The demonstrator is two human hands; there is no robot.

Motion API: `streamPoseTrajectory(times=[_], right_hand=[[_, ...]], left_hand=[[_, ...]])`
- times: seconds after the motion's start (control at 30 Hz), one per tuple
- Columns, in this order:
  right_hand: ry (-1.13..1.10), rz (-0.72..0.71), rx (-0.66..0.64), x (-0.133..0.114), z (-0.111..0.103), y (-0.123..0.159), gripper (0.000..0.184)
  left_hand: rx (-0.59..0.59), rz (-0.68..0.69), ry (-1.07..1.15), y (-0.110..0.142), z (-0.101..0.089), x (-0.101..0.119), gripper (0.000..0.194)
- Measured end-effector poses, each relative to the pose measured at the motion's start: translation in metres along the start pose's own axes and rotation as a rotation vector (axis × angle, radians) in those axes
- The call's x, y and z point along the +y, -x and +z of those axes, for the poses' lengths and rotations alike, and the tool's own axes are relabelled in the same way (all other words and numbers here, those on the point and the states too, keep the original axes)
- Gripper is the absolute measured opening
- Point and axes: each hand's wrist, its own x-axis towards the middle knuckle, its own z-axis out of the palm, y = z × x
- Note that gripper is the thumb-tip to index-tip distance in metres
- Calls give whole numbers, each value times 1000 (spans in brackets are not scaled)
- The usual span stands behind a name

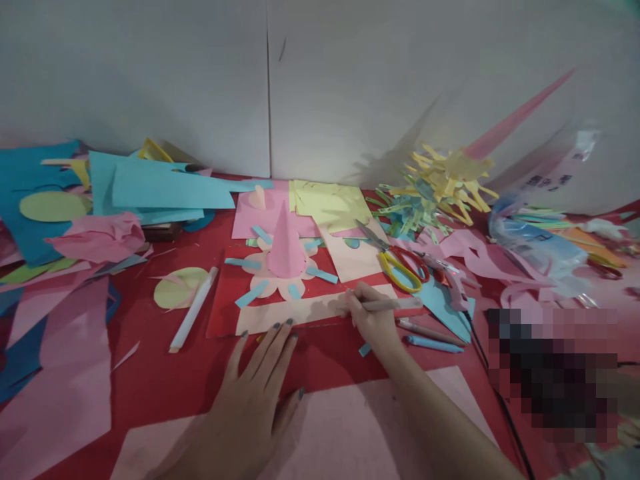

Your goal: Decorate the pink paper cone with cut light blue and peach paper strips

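My left hand point(265, 373) lies flat with its fingers spread, the tips touching the lower edge of a pale peach paper strip point(295, 311). Pinched in my right hand point(373, 323) is a pen point(395, 304), its point down at the strip's right part. The strip lies along the front of a red card point(223, 287). Behind it, a peach paper flower point(270, 285) carries a pink paper cone point(286, 250) standing at its centre. Short blue paper strips point(323, 275) lie on and around the petals.
Scissors point(400, 267), a pink glue gun point(453, 283) and blue and brown pens point(435, 344) lie at right. A white glue stick point(194, 310) is at left. Paper scraps point(75, 333) cover the left side. A fringed yellow paper piece point(450, 177) stands by the wall point(325, 87).
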Motion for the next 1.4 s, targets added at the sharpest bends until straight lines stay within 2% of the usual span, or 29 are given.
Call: streamPoseTrajectory(times=[0.53, 0.8, 1.07, 1.4], right_hand=[[-41, 33, 8, 0, -1, -1, 28], [-75, 44, 58, 1, -2, -2, 27], [-80, 47, 89, 0, -3, -2, 27], [-92, 51, 72, 1, -3, -2, 24]], left_hand=[[5, 0, 4, 1, 1, 0, 54], [-32, -1, -18, 2, 1, -1, 56], [-18, -7, 0, 1, 2, 0, 55], [-12, -2, -19, 1, 1, 0, 53]])
